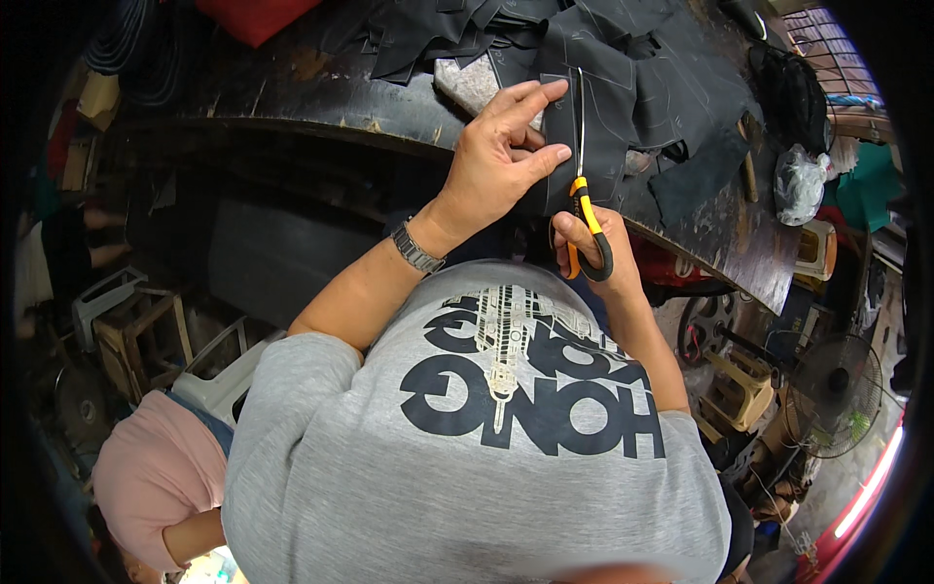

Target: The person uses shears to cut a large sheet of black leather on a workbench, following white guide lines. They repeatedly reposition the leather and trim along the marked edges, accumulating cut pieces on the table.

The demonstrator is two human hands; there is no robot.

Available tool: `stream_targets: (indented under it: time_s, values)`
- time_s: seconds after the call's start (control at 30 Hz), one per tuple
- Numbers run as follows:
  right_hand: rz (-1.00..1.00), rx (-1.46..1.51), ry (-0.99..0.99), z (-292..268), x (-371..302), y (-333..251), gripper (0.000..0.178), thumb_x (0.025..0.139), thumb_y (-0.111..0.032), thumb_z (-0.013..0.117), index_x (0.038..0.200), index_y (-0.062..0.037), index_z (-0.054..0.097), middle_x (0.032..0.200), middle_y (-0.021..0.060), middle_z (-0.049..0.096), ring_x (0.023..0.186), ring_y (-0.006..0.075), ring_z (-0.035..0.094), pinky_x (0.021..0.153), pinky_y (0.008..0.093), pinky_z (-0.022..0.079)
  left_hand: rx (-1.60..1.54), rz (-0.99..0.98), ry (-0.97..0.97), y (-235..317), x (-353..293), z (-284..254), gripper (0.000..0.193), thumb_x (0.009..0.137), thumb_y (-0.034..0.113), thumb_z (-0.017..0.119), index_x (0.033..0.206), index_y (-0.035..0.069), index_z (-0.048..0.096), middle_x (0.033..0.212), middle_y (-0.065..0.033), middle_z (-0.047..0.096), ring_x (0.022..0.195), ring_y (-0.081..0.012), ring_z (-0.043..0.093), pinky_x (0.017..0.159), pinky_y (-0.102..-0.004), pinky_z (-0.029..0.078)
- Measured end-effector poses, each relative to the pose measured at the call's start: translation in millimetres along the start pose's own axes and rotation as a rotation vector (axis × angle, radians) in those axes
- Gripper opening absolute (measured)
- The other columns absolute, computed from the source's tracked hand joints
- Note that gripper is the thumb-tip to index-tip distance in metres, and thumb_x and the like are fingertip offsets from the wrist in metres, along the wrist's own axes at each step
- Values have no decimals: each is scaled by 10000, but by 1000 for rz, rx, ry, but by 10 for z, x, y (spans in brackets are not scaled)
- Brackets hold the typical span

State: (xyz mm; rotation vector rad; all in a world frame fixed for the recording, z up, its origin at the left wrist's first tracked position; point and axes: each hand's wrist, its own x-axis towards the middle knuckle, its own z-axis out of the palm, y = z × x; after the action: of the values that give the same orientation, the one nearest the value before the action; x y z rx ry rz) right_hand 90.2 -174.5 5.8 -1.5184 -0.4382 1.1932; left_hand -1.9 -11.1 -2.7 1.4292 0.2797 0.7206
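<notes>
My right hand [601, 255] grips scissors [583, 195] with yellow, orange and black handles. Their long blades point away from me over a dark grey sheet of material [611, 136], marked with thin pale outlines. Just left of the blades is my left hand [491, 146], its thumb and index finger stretched apart at the sheet's left edge. Its other fingers curl beneath and are partly hidden. A metal watch [416, 249] circles my left wrist. Under the material by my left hand lies a pale flat block [467, 86].
More dark cut pieces [438, 34] heap across the worn black table [253, 102]. A clear plastic bag [802, 185] hangs by its right edge. To the right stand a fan [837, 389] and a stool [736, 389]. A person in pink [161, 457] is behind at lower left.
</notes>
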Motion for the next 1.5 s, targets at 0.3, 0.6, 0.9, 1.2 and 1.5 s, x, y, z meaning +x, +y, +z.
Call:
stream_targets:
  time_s: [0.3, 0.6, 0.9, 1.2, 1.5]
  values:
    - [81, -117, 47, -2, 48, 27, 388, 853, -344, 778, 686, -60, 573, 506, -5, 510, 388, 72, 466, 376, 219, 362, 53, 53, 0, -125, 42, -22, 608, 810, -63, 719, 1380, 46, 539, 1336, -85, 483, 850, -81, 650, 736, -173, 559]
    - [57, -156, 105, -55, 34, -30, 405, 829, -346, 801, 649, -66, 570, 488, -11, 495, 372, 63, 451, 364, 221, 343, -40, -45, -19, -94, 23, -31, 635, 831, -78, 707, 1418, 16, 482, 1406, -90, 440, 981, -109, 623, 846, -220, 558]
    - [-310, 123, 388, -466, 253, -100, 255, 847, -255, 787, 806, -55, 636, 603, -15, 553, 461, 59, 520, 405, 204, 415, 45, -34, -121, 70, 301, -30, 545, 839, -47, 715, 1356, 8, 552, 1378, -69, 491, 965, -91, 602, 871, -225, 521]
    - [-581, 134, 706, -1136, 459, -14, 235, 877, -231, 767, 889, -29, 648, 672, -5, 588, 521, 59, 566, 453, 197, 465, 444, 354, -1, 685, 1841, -498, 471, 806, -5, 723, 1261, 10, 607, 1212, -84, 614, 1059, -158, 590, 907, -272, 470]
    - [-547, 113, 665, -1117, 457, -11, 212, 843, -185, 801, 901, -32, 667, 682, -16, 607, 545, 50, 569, 492, 187, 469, 803, 137, -194, 325, 1179, -201, 463, 806, 108, 755, 1248, 51, 631, 838, -91, 666, 735, -169, 654, 707, -297, 535]
